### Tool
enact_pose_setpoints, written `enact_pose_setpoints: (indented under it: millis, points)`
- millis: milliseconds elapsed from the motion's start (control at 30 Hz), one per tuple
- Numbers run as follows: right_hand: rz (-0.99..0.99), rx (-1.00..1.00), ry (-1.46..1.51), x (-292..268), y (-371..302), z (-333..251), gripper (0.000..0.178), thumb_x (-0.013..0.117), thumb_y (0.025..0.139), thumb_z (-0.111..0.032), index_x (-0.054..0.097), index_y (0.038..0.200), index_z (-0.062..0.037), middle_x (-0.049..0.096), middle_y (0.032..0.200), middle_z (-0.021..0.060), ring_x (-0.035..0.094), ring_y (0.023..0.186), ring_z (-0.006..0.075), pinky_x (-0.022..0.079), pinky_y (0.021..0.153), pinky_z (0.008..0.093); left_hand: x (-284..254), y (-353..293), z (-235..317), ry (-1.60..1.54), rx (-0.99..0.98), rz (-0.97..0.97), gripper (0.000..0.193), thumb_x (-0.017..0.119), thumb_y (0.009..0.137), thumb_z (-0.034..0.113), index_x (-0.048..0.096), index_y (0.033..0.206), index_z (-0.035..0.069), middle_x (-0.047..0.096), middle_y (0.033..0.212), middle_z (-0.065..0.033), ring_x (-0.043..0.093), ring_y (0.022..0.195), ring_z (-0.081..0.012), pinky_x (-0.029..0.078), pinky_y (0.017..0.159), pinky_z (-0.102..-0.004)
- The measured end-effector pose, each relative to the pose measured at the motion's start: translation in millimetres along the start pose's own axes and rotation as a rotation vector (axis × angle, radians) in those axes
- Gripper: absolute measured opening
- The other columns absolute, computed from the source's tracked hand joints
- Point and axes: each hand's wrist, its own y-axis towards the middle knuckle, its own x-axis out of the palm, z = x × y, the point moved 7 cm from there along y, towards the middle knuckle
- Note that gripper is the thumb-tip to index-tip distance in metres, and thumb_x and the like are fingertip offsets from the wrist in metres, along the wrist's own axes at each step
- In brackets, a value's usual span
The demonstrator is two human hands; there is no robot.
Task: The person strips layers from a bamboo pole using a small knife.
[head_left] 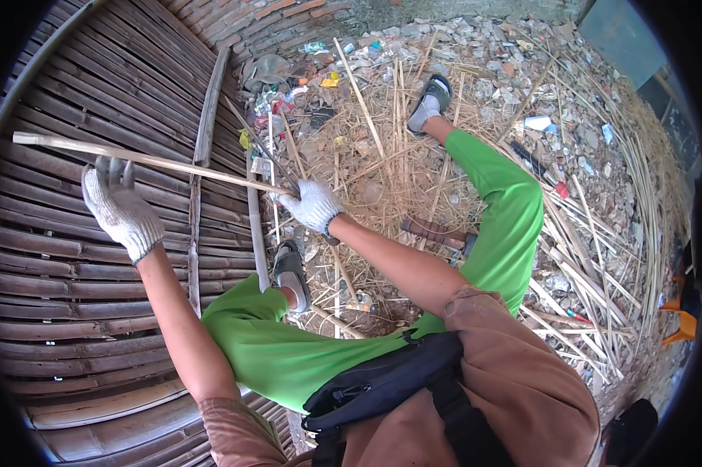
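Note:
A long pale bamboo strip (187, 168) runs across the left side, its far-left end raised above a dark slatted bamboo panel. My right hand (314, 206), in a white knitted glove, is closed at the strip's right end. A thin dark length (256, 134) slants down to the same hand; whether it is a blade or a stick I cannot tell. Just under the strip's left part is my left hand (123, 208), gloved too, with fingers stretched upward and apart. The fingertips meet the strip's lower edge, without wrapping round it.
The slatted bamboo panel (94, 268) fills the left. Loose bamboo strips (584, 261) lie at right, and a brown-handled tool (436, 232) rests between my legs. Rubble and litter (514, 78) reach a brick wall (250, 27). An orange plastic object (680, 321) stands far right.

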Motion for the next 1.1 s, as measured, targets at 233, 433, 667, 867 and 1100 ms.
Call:
enact_pose_setpoints:
  millis: [233, 433, 667, 867, 1100]
  points:
    - [-0.013, -0.059, -0.136, 18, 4, 24, 0.058, 0.066, 0.095, -0.059, 0.07, 0.114, -0.0048, 0.076, 0.096, 0.0258, 0.074, 0.092, 0.0456, 0.059, 0.083, 0.0559, -10, 11, -18, -0.29, -0.282, -0.065, 0.05, 0.068, 0.105, 0.037, 0.059, 0.136, -0.001, 0.062, 0.112, -0.0148, 0.061, 0.102, -0.0297, 0.051, 0.105, -0.0507]
    - [-0.115, -0.042, -0.13, 16, 9, 47, 0.062, 0.068, 0.094, -0.06, 0.071, 0.119, -0.0032, 0.076, 0.108, 0.0276, 0.073, 0.103, 0.0451, 0.058, 0.09, 0.055, 3, 1, -3, -0.384, -0.268, -0.11, 0.035, 0.067, 0.107, 0.038, 0.066, 0.116, 0.003, 0.054, 0.08, -0.0008, 0.042, 0.064, -0.0139, 0.04, 0.065, -0.0336]
    - [-0.105, -0.017, -0.095, -1, 0, 41, 0.065, 0.065, 0.096, -0.059, 0.066, 0.128, -0.0029, 0.076, 0.111, 0.0273, 0.073, 0.106, 0.0458, 0.058, 0.091, 0.0551, 14, -8, 14, -0.303, -0.142, -0.024, 0.046, 0.064, 0.107, 0.05, 0.066, 0.115, 0.005, 0.041, 0.07, 0.0029, 0.032, 0.058, -0.0113, 0.029, 0.054, -0.029]
    - [-0.013, -0.041, -0.034, -13, -40, 26, 0.065, 0.051, 0.105, -0.057, 0.057, 0.141, -0.0032, 0.073, 0.113, 0.0326, 0.071, 0.106, 0.0505, 0.056, 0.091, 0.0579, 25, -28, 1, -0.175, -0.153, 0.181, 0.046, 0.053, 0.112, 0.049, 0.061, 0.102, 0.005, 0.037, 0.063, 0.0037, 0.027, 0.052, -0.0115, 0.026, 0.05, -0.0294]
    - [-0.024, -0.127, 0.114, -26, -85, -18, 0.055, 0.05, 0.107, -0.048, 0.058, 0.141, -0.0061, 0.074, 0.1, 0.0298, 0.071, 0.092, 0.051, 0.056, 0.081, 0.0606, 24, -22, -1, -0.173, -0.131, 0.142, 0.037, 0.058, 0.111, 0.039, 0.062, 0.107, 0.002, 0.05, 0.076, -0.0013, 0.039, 0.06, -0.0135, 0.036, 0.055, -0.0296]
